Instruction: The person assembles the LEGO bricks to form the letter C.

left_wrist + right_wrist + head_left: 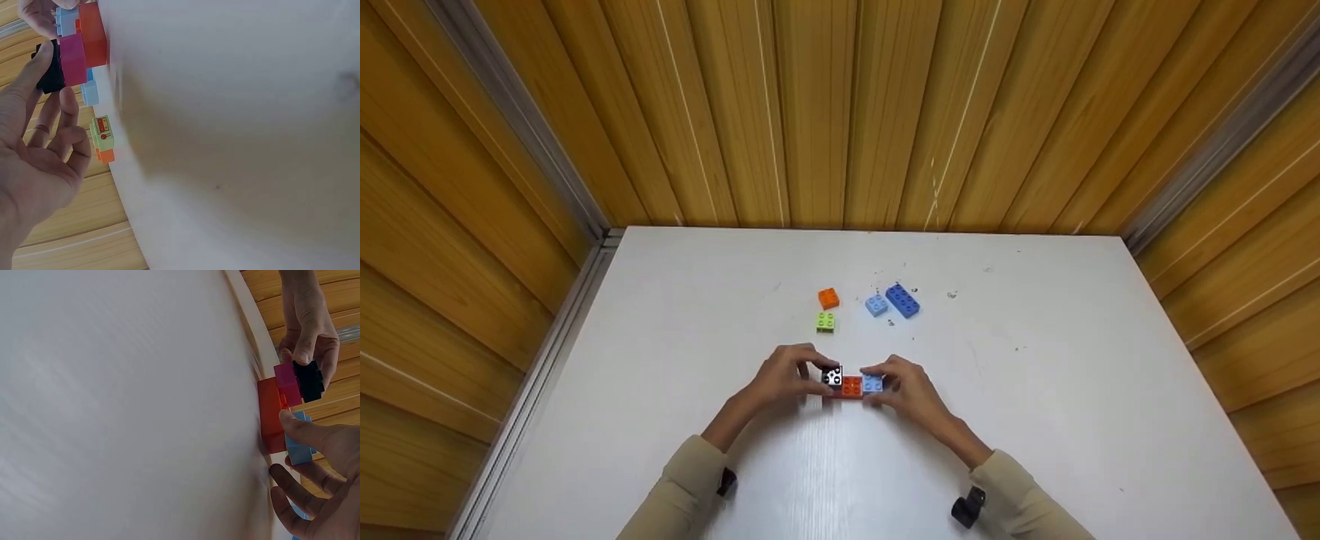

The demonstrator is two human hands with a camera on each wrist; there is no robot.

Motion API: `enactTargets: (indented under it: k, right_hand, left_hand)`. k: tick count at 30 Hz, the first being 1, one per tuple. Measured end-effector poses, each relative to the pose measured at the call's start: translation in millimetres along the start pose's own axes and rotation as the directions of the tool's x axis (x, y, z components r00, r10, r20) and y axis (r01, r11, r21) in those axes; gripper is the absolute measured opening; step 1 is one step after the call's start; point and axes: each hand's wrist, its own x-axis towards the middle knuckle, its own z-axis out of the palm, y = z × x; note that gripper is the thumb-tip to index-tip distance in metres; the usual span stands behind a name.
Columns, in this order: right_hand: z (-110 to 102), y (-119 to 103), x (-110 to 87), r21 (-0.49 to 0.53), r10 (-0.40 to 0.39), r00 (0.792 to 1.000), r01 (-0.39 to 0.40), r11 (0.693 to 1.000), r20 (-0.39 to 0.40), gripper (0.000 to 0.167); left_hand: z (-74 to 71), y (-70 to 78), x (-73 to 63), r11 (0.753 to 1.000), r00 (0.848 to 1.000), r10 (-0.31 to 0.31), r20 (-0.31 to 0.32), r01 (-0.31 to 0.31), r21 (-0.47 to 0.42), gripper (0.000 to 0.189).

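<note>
A long red brick (pixel 852 386) lies on the table between both hands. On its left end sits a magenta brick (pixel 73 59), and a black brick (pixel 52 68) with a white patterned top is stacked above that. My left hand (pixel 781 375) pinches the black brick between thumb and fingertips. At the red brick's right end, a light blue brick (pixel 872 383) sits on top, pinched by the thumb and fingers of my right hand (pixel 913 390). Red studs show between the two upper parts. The right wrist view shows the remaining right fingers spread loosely below the light blue brick (pixel 298 444).
Farther back on the white table (pixel 1035 390) are an orange brick (pixel 829 298), a lime green brick (pixel 825 323), a second light blue brick (pixel 876 305) and a long dark blue brick (pixel 902 300). Wood-patterned walls (pixel 810 112) stand behind and at both sides.
</note>
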Motion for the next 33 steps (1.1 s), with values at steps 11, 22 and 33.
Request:
enactTargets:
  k: [11, 22, 33]
  right_hand:
    - [0.4, -0.3, -4.1, -0.002, 0.004, 1.0, -0.004, 1.0, 0.008, 0.04]
    - [0.7, -2.6, -1.8, -0.018, -0.004, 1.0, 0.004, 1.0, -0.007, 0.041]
    - [12.5, 3.8, -10.5, 0.042, 0.025, 0.993, -0.02, 0.999, -0.118, 0.048]
  left_hand:
    - [5.2, 11.6, -0.6, 0.979, 0.995, -0.095, -0.009, 0.095, 0.179, 0.04]
    - [4.3, 12.3, 0.1, 0.98, 0.998, -0.05, -0.035, 0.055, 0.192, 0.039]
    - [2.9, 8.5, 1.9, 0.986, 1.0, -0.009, -0.01, 0.011, 0.168, 0.038]
